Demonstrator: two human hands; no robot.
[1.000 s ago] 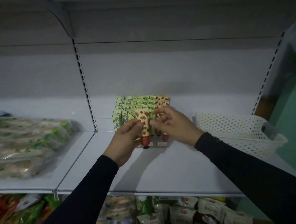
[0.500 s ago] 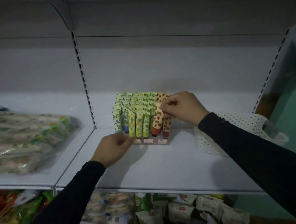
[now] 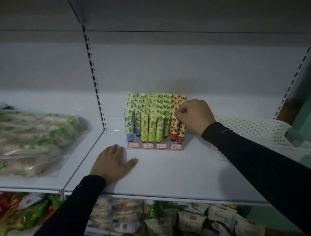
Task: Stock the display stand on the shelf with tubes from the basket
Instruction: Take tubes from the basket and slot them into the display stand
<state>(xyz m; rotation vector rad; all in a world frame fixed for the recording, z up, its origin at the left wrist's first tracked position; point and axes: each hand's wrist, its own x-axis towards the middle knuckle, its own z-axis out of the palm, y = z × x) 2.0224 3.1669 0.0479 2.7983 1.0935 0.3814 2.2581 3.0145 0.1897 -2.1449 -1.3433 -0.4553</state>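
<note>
**Now: red tube going into stand**

Head view: right hand (image 3: 195,114) pinches the red tube (image 3: 174,125) top, front-right slot of the display stand (image 3: 152,146). Long axis near-upright, cap down. Risk: a sideways shove could topple neighbouring tubes. Left hand (image 3: 112,161) flat on the shelf (image 3: 170,175), holding nothing.

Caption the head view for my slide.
Right hand pinches a red tube in the display stand; left hand rests on shelf.

My right hand (image 3: 195,114) pinches the top of a red strawberry tube (image 3: 174,124) standing in the display stand (image 3: 154,145) at twelve o'clock on the shelf (image 3: 170,172). My left hand (image 3: 112,161) rests flat on the shelf at seven o'clock from the stand, and the white basket (image 3: 257,132) sits at three o'clock.
</note>
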